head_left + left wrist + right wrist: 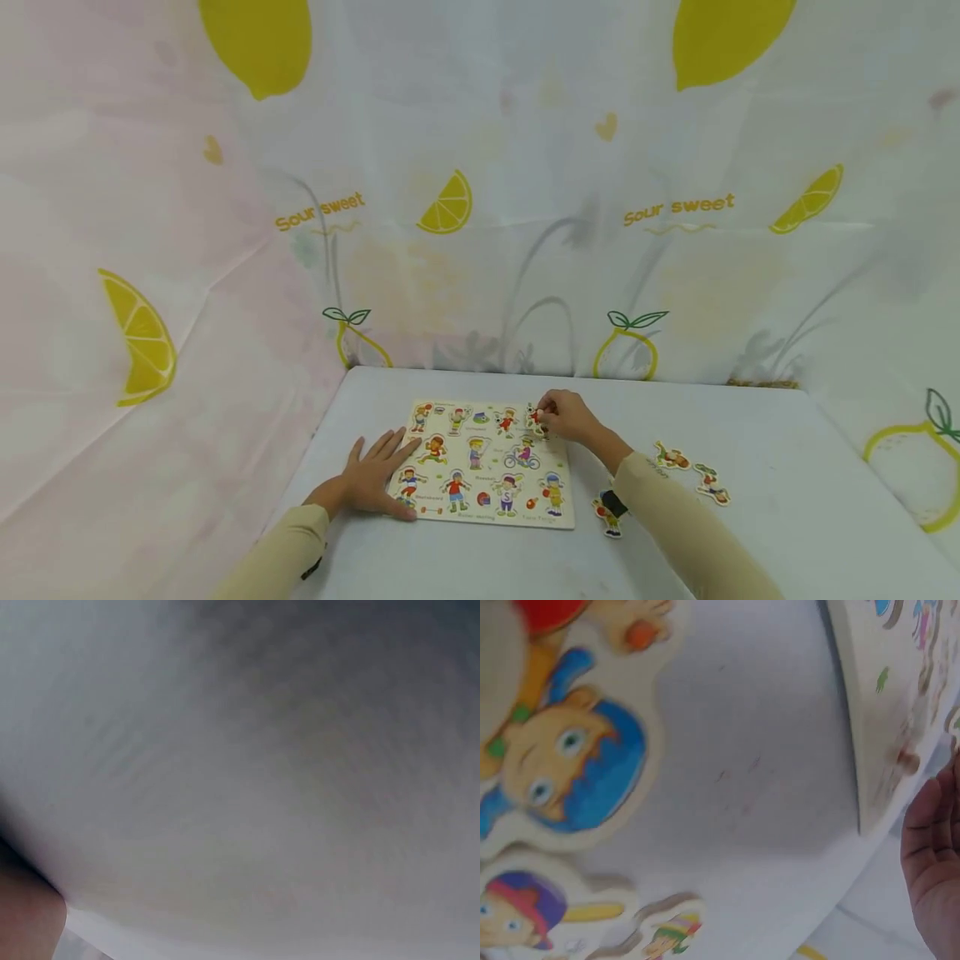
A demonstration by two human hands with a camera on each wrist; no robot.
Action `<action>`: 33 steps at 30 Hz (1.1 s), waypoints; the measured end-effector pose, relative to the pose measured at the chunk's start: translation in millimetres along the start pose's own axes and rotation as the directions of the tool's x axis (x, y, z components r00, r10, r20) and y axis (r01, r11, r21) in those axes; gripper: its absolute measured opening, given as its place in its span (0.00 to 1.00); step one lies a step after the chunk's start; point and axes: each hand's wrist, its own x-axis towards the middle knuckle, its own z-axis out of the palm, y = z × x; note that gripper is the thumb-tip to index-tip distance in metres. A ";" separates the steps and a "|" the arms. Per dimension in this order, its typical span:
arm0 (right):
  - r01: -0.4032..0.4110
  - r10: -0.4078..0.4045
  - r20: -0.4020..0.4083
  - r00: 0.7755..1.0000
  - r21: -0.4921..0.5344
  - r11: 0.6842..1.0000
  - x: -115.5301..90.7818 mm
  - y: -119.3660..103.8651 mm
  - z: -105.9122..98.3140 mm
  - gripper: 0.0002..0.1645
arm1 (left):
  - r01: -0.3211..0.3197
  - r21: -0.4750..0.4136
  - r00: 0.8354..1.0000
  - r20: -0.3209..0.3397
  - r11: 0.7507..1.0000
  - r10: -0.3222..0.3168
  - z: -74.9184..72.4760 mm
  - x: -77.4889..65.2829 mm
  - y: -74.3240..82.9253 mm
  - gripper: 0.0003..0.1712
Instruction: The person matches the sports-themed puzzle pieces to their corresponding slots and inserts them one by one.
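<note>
A wooden puzzle board point(480, 479) printed with children doing sports lies on the white table. Across its left edge rests my left hand point(375, 475), fingers spread and straight. At the upper right corner, my right hand point(567, 415) pinches a puzzle piece point(534, 419) that shows a figure in red; fingers cover part of it. In the right wrist view, the right hand point(934, 862) shows at the right edge, beside the board point(877, 712). The left wrist view is mostly a blurred pale surface.
Loose puzzle pieces lie right of the board: one point(671, 456) and another point(711, 485) beyond the right forearm, and a third point(609, 518) partly under that wrist. Close up, a blue-haired figure piece point(592, 765) appears. A lemon-printed cloth point(480, 275) hangs behind the table point(787, 517).
</note>
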 end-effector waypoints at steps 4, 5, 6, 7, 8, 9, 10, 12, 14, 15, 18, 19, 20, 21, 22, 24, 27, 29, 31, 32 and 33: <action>-0.003 0.003 0.012 1.000 -0.031 1.000 6.0 -15.2 15.0 0.02 | -0.006 -0.016 1.000 -0.001 1.000 0.006 -1.9 -1.9 1.7 0.73; -0.004 0.005 0.019 1.000 -0.040 0.999 7.2 -18.0 18.4 0.03 | -0.001 -0.017 1.000 0.005 1.000 0.001 -2.5 -2.4 2.9 0.73; -0.004 0.006 0.029 1.000 -0.048 0.999 8.7 -20.4 22.0 0.03 | 0.003 -0.007 1.000 0.015 1.000 -0.003 -3.1 -3.1 3.9 0.73; -0.006 0.007 0.036 0.999 -0.050 0.999 10.3 -22.8 24.9 0.04 | 0.012 -0.001 1.000 0.023 1.000 -0.012 -4.1 -3.6 5.2 0.73; -0.007 0.009 0.043 0.999 -0.048 0.999 11.9 -25.1 27.5 0.04 | 0.023 0.004 0.999 0.030 1.000 -0.023 -5.1 -3.7 6.1 0.73; -0.007 0.009 0.053 0.999 -0.044 0.999 13.2 -27.5 29.4 0.03 | 0.028 0.011 0.999 0.038 1.000 -0.028 -6.0 -3.9 6.9 0.73; -0.011 0.013 0.065 0.998 -0.036 0.999 14.4 -29.9 31.0 0.03 | 0.031 0.010 0.999 0.038 0.999 -0.032 -6.9 -4.2 7.9 0.73; -0.003 0.005 0.081 0.997 -0.023 1.000 16.8 -32.9 33.4 0.03 | 0.035 0.023 0.999 0.040 0.999 -0.036 -6.6 -3.6 7.8 0.73; 0.029 -0.027 0.087 0.996 -0.025 0.999 17.2 -35.8 34.5 0.03 | 0.033 0.028 0.999 0.031 0.999 -0.034 -5.2 -2.6 6.7 0.73; 0.032 -0.030 0.095 0.995 -0.026 0.999 17.6 -36.4 35.3 0.04 | 0.028 0.028 0.999 0.023 0.999 -0.029 -4.1 -2.3 5.8 0.73; 0.038 -0.036 0.089 0.995 -0.026 0.999 19.7 -35.8 39.0 0.03 | 0.009 0.024 1.000 -0.003 1.000 -0.009 -0.1 -1.3 1.5 0.73; 0.035 -0.032 0.083 0.996 -0.031 0.999 19.5 -35.6 39.3 0.03 | -0.001 0.021 1.000 -0.009 1.000 0.001 0.9 -0.4 1.0 0.73; 0.031 -0.029 0.079 0.996 -0.033 0.999 19.7 -34.9 39.9 0.03 | -0.009 0.016 1.000 -0.019 1.000 0.009 1.8 0.1 0.7 0.73; 0.009 -0.007 0.079 0.997 -0.023 1.000 20.9 -34.0 40.4 0.04 | -0.015 0.013 1.000 -0.026 1.000 0.016 2.6 0.6 0.4 0.73; 0.003 -0.001 0.075 0.997 -0.024 1.000 21.4 -33.4 41.3 0.04 | -0.020 0.004 0.999 -0.030 1.000 0.020 2.6 0.6 0.8 0.72; -0.012 0.014 0.073 0.997 -0.030 0.999 21.6 -33.9 42.2 0.05 | -0.021 -0.010 0.999 -0.032 1.000 0.021 1.8 0.2 2.0 0.73; -0.037 0.039 0.068 0.997 -0.032 0.999 22.0 -34.9 42.9 0.06 | -0.005 -0.002 1.000 -0.018 1.000 0.005 -1.0 -0.3 4.7 0.73; -0.061 0.062 0.062 0.996 -0.021 0.998 22.0 -35.2 44.0 0.06 | 0.006 0.012 1.000 -0.007 1.000 -0.006 -3.6 -0.7 6.5 0.73; -0.089 0.089 0.061 0.994 0.009 0.996 22.8 -34.4 45.7 0.07 | 0.020 0.020 1.000 0.005 1.000 -0.021 -6.1 -1.7 7.9 0.73; -0.108 0.106 0.061 0.992 0.026 0.994 23.6 -33.4 47.4 0.07 | 0.026 0.022 1.000 0.006 0.999 -0.026 -7.1 -2.2 8.3 0.72; -0.124 0.121 0.061 0.991 0.041 0.991 24.4 -32.4 49.0 0.07 | 0.030 0.024 0.999 0.012 0.999 -0.031 -7.6 -2.6 8.4 0.72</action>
